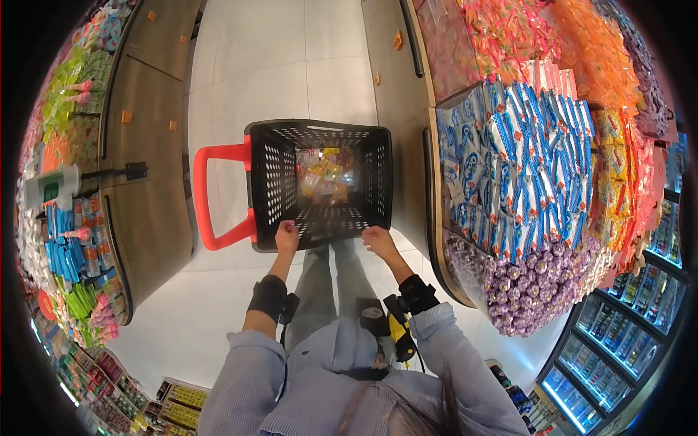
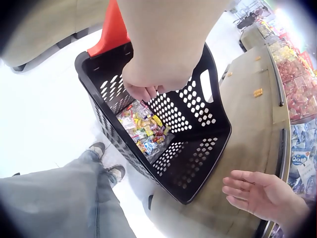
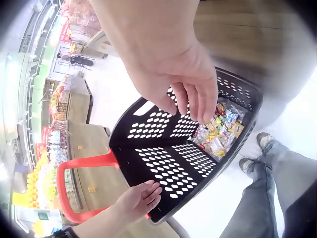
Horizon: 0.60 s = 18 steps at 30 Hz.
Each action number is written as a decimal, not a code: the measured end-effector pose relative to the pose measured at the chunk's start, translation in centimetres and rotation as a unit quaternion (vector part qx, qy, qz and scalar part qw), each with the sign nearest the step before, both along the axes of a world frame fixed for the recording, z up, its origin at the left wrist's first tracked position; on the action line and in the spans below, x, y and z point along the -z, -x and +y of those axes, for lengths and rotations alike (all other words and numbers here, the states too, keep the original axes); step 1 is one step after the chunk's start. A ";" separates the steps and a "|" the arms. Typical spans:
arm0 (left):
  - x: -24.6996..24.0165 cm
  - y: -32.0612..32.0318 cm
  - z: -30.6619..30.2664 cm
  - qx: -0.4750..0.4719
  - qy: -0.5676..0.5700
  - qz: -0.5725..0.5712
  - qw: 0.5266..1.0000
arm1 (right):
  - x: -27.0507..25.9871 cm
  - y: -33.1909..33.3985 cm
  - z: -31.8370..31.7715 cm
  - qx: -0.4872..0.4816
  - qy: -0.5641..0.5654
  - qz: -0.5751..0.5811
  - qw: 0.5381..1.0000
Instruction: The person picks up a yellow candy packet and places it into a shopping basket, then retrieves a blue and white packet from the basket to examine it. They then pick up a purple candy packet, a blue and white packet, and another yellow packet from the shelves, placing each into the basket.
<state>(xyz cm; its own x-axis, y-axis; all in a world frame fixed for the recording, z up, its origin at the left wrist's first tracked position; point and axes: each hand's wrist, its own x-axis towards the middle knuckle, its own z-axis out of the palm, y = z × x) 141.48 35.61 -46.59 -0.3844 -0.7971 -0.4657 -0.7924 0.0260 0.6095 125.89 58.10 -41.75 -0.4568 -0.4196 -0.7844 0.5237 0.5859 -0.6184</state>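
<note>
Print on the wrapped sweets inside the basket is too small to read. The left hand hides part of the near rim.

A shop, prob. a supermarket aisle: bulk bins w/ wrapped sweets and blue-white packets, wooden display units either side, lit drinks-type shelving, plus a blk shopping basket w/ red handle.

You have one black basket with one red handle, and inside it many wrapped sweets, too jumbled to count. Around it you show two hands, two black wrist straps and two shoes. From your head view, six orange tags dot the cabinet fronts.
</note>
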 end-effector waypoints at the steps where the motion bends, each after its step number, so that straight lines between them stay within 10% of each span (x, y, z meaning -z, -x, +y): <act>1: 0.9 0.3 0.4 -0.003 0.001 0.004 1.000 | 0.4 0.0 0.4 0.001 -0.003 -0.001 1.000; 18: 14.5 9.3 0.3 0.096 -0.032 -0.039 0.994 | 10.5 0.4 -1.9 0.109 -0.008 -0.051 0.993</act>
<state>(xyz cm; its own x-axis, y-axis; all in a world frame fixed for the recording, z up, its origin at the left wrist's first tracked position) 132.16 35.89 -61.09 -0.4875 -0.6801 -0.5476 -0.8215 0.1449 0.5514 125.53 56.22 -52.30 -0.4534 -0.3070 -0.8368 0.6988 0.4603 -0.5475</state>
